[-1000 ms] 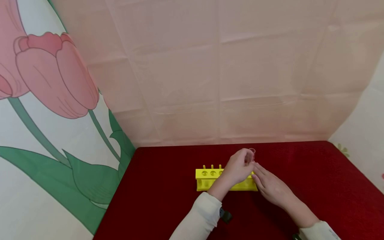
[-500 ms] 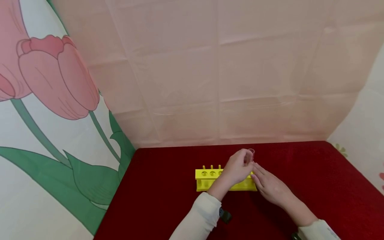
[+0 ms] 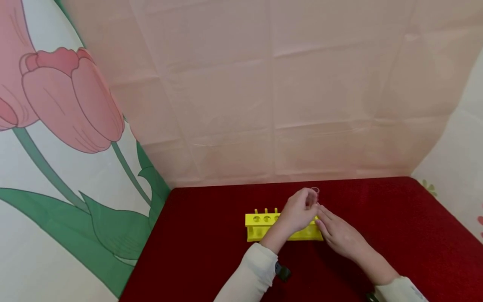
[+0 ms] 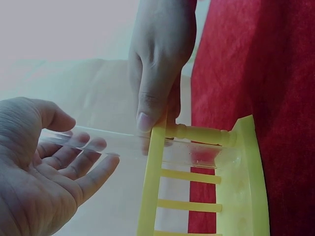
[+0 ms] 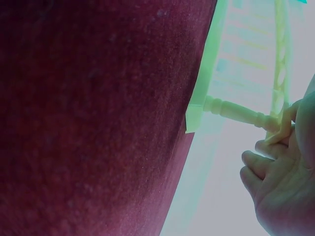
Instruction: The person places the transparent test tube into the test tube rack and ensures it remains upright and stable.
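Note:
A yellow test tube rack [image 3: 250, 223] with a row of round holes and short pegs stands on the table. In its right end hole sits a clear test tube [image 4: 189, 153], upright, its lower end down at the rack's base. My left hand [image 3: 299, 212] is around the tube's upper part, thumb and fingers loosely spread and not closed on it; the tube's rim shows just beyond the fingers in the head view. My right hand [image 3: 343, 235] pinches the right end of the rack's top plate, thumb above and fingers beneath, as both wrist views show. The left forearm hides the rack's middle.
The table [image 3: 196, 243] has a dark red cloth. A pinkish-beige sheet [image 3: 234, 105] hangs behind it, and a tulip-printed panel [image 3: 68, 100] stands at the left. A small black object [image 3: 283, 272] shows at the left wrist.
Both hands, the rack and the test tube hold almost the same places. The head view has shifted only slightly.

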The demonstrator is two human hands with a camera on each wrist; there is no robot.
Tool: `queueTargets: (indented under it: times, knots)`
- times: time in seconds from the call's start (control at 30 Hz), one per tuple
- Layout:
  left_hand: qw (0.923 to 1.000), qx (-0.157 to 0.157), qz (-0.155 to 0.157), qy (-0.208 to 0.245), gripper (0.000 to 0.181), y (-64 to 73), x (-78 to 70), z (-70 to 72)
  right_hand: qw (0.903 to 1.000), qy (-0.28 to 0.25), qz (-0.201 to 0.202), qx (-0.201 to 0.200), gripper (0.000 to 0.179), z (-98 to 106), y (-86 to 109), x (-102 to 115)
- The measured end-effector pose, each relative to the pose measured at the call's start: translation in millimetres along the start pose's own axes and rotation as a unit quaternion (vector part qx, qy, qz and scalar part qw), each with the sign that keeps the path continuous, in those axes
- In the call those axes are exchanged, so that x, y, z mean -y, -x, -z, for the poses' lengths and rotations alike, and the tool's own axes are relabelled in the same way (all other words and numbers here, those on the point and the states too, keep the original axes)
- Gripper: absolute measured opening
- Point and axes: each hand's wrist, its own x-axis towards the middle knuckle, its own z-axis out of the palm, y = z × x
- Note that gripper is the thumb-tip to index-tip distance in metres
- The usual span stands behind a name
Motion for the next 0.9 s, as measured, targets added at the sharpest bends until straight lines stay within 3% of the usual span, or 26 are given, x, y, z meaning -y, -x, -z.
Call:
queueTargets:
  times: [0.33,0.57,0.73,0.9]
  knots:
    - [1.0,0.003,0.0,0.0,0.028,2.2,0.6,2.7,0.9998,0.014,0.008,-0.01,0.052,-3,-1.6,1]
    - [0.9997,0.019,0.008,-0.011,0.035,3.2,6.1,6.9,0.9967,0.06,0.044,-0.034,0.049,-1,-3.1,2]
    - [0.9992,0.026,0.018,-0.023,0.04,4.9,10.3,10.7,0.9977,0.056,0.03,-0.022,0.052,-2,-4.0,2]
    - [0.9986,0.026,0.007,-0.046,0.04,6.9,15.7,14.7,0.9981,0.051,0.026,-0.023,0.053,-4,-5.4,2]
